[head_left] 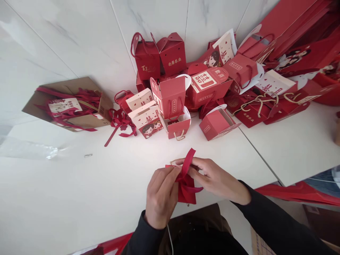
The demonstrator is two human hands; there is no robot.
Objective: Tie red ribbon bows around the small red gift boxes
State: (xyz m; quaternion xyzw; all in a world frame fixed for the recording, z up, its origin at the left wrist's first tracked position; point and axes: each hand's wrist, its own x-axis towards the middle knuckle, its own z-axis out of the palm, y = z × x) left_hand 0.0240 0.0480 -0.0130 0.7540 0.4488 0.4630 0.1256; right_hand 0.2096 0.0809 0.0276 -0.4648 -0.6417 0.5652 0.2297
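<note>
A small red gift box [187, 196] lies on the white table near its front edge, partly covered by my hands. Across its top runs a red ribbon [188, 161], with one end sticking up and another hanging toward the right. My left hand [162, 191] comes in from the left, its thumb and fingers pinched on the ribbon over the box. On the other side, my right hand [212, 177] has its fingers bent around the ribbon and the far edge of the box. The fingertips of both hands are partly hidden by the ribbon.
Several red gift boxes [172, 95] stand along the wall behind. At the left is a cardboard box [106, 111] of red ribbons, with a loose ribbon bundle [120, 122] beside it. Clear plastic [29, 148] lies far left; boxes with twine handles [249, 113] sit at the right.
</note>
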